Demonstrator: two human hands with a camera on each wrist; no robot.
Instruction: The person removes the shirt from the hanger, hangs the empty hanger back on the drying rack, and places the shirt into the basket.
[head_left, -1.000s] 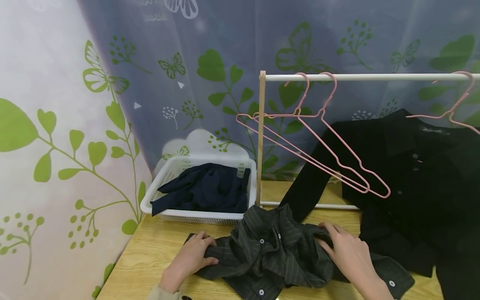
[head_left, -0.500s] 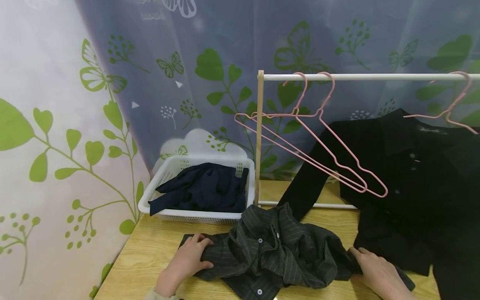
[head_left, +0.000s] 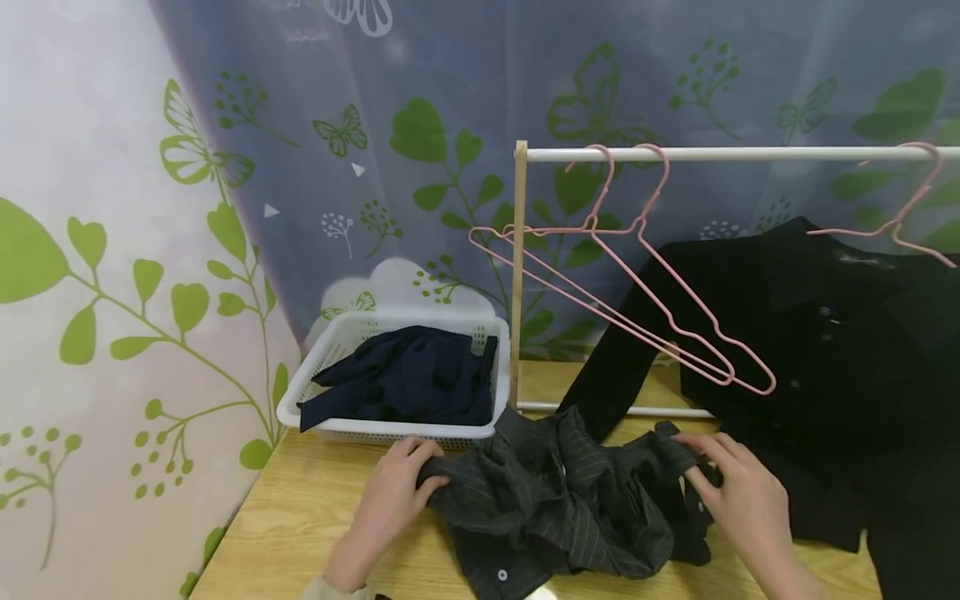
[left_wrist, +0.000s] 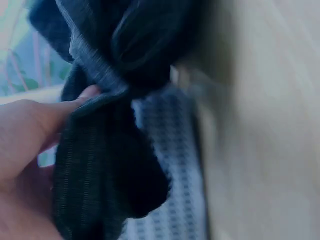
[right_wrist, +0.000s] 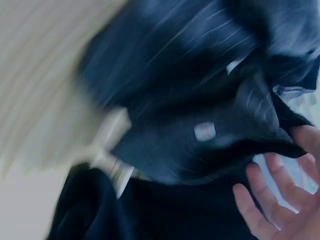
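Observation:
A crumpled dark grey pinstriped shirt (head_left: 547,500) with white buttons lies on the table in front of me. My left hand (head_left: 397,500) pinches its left end between thumb and fingers, close to the front of the basket. In the left wrist view the thumb of my left hand (left_wrist: 30,145) presses on a fold of the cloth. At the other end my right hand (head_left: 738,496) pinches part of the shirt, lifted at the fingertips. The right wrist view shows a button on the shirt (right_wrist: 205,131), and the fingers of my right hand (right_wrist: 290,200) at the cloth's edge.
Behind the left hand stands a white basket (head_left: 288,400) holding dark navy clothing (head_left: 420,375). A rack (head_left: 519,275) with a white rail (head_left: 750,155) carries pink hangers (head_left: 652,275). A black shirt (head_left: 825,400) spreads at the right, one sleeve reaching behind the grey shirt.
My right hand first moved right and down along the shirt, then came back up and left with cloth pinched. My left hand has raised its end of the shirt and moved slightly right.

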